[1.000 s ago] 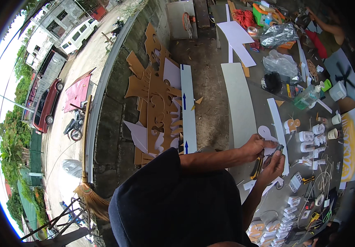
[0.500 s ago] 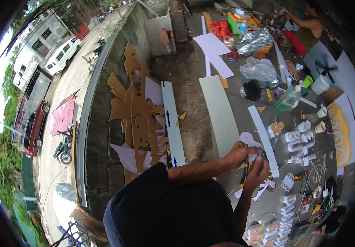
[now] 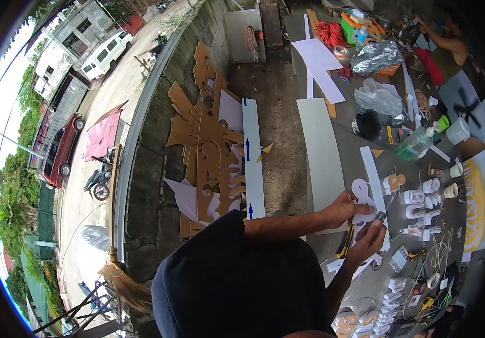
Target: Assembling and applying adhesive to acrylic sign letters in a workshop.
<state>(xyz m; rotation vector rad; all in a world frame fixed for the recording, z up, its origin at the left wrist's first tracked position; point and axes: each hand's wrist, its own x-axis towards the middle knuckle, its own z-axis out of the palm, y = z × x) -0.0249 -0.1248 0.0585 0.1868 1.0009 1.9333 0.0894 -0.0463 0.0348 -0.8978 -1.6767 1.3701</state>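
Observation:
My left hand [image 3: 342, 209] pinches a flat white cutout [image 3: 361, 190] with rounded, curving edges. Close beside it, my right hand [image 3: 369, 237] has its fingers closed on a small dark object [image 3: 381, 216], whose kind I cannot make out. That object is right by the lower edge of the cutout. A long narrow white strip [image 3: 373, 172] lies on the grey table just beyond the hands. Below my left wrist rests a yellow-and-black cutter knife [image 3: 344, 242]. White curved scraps [image 3: 366, 266] lie under my right forearm.
White three-dimensional letter pieces [image 3: 414, 211] stand in rows at the right. A pale board [image 3: 322, 158] lies along the table's left edge. Farther off are a green-tinted pump bottle [image 3: 417, 142] and plastic bags [image 3: 378, 96]. Another person [image 3: 450, 53] sits at the far right.
The view has shifted, so the scene sits farther right. The white cutout is turned more upright, and the dark object in my right hand shows more clearly beside it.

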